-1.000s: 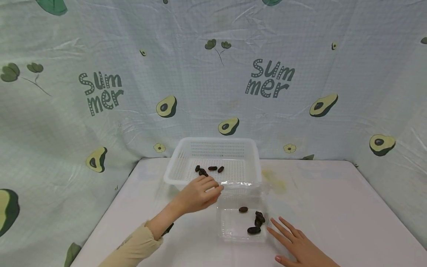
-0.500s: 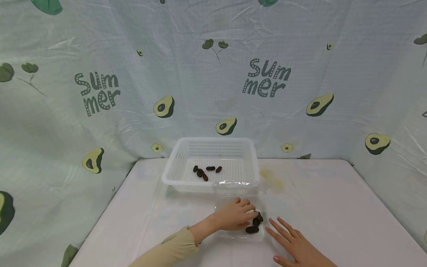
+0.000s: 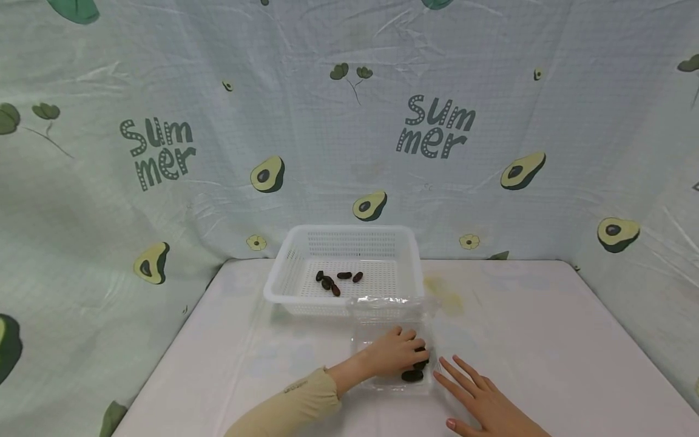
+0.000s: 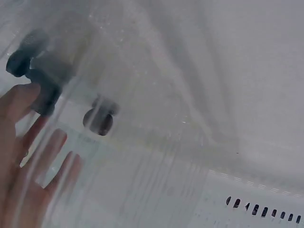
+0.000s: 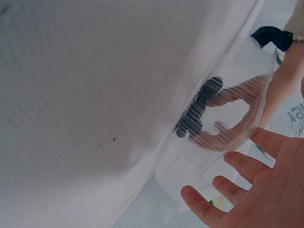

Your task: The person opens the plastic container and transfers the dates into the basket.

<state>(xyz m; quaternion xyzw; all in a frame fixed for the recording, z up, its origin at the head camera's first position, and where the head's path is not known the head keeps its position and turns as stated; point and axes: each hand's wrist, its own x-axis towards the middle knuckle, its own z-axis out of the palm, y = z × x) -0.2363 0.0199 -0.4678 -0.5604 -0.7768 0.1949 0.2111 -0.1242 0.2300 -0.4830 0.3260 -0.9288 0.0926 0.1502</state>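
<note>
Where the avocado-print cloth (image 3: 349,121) hangs behind it, the desk (image 3: 546,340) carries a white basket (image 3: 284,285) at the back, with several dark dates (image 3: 335,280) lying on its perforated floor. Just in front of the basket, touching its near wall, sits a clear tray (image 3: 360,352) holding a few more dates (image 3: 413,375). The left hand (image 3: 394,355) reaches into the tray, its fingers curled down over the dates at the tray's right end; whether it pinches one cannot be told. The right hand (image 3: 483,403) lies flat on the desk just right of the tray, fingers spread and straight, holding nothing.
</note>
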